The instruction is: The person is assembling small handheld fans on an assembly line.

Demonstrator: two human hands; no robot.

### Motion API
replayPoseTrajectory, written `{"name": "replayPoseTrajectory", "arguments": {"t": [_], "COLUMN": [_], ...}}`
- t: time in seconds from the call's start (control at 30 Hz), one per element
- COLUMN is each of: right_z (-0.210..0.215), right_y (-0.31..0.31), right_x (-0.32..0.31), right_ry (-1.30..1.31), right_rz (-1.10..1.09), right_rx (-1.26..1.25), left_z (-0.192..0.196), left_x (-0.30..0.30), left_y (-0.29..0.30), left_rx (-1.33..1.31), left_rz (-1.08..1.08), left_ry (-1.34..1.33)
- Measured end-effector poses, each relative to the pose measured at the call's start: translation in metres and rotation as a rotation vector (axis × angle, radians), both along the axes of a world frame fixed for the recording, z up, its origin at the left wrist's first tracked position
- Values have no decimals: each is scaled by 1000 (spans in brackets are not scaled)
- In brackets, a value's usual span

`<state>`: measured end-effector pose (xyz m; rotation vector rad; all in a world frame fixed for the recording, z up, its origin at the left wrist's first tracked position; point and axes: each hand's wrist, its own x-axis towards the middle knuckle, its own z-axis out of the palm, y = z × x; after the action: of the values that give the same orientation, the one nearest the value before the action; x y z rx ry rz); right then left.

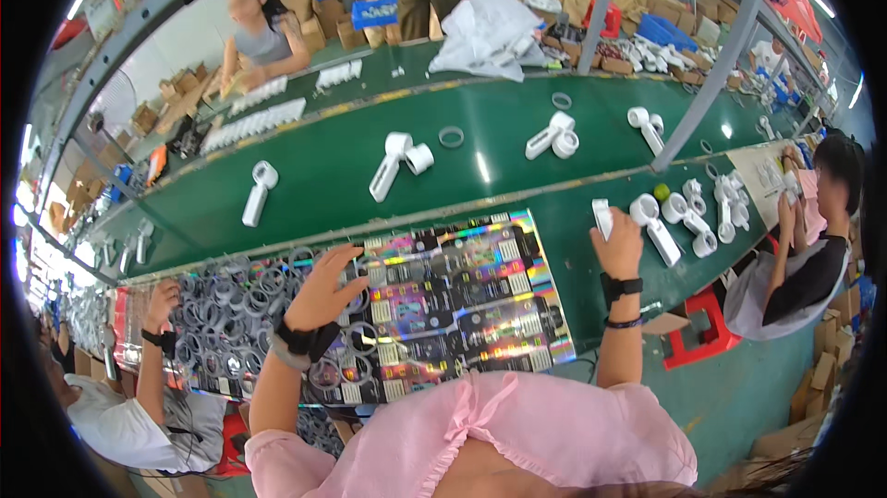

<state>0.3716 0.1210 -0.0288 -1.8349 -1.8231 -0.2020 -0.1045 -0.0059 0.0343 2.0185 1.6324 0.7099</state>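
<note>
From here I see the left hand [323, 290] with its fingers loosely spread, nothing in it, over the glossy sheet [480, 313], right beside the grey rings [222, 302] heaped on the sheet's left part. The right hand [617, 247], off the sheet's right edge, curls its fingers round a white piece [601, 219]. Farther right of the sheet lie white fans [660, 237]; beyond it runs the green belt [319, 161].

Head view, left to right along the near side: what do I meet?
Co-worker's hand, left hand, right hand with a white part at its fingers, white round-headed handled housing, dark-sleeved co-worker.
</note>
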Motion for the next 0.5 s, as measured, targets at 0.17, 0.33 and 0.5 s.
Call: {"name": "replayPoseTrajectory", "arguments": {"t": [0.17,0.33,0.5], "right_z": [-3,-50,-49], "right_y": [16,13,-6], "right_x": [-84,-129,-118], "right_ry": [377,465,553], "right_rz": [596,977,968], "right_rx": [10,-135,-308], "left_z": [-51,-121,-95], "left_x": [3,-4,36], "left_y": [124,213,243], "left_rx": [-90,-61,-97], "left_rz": [200,641,757], "left_ry": [23,370,496]}}
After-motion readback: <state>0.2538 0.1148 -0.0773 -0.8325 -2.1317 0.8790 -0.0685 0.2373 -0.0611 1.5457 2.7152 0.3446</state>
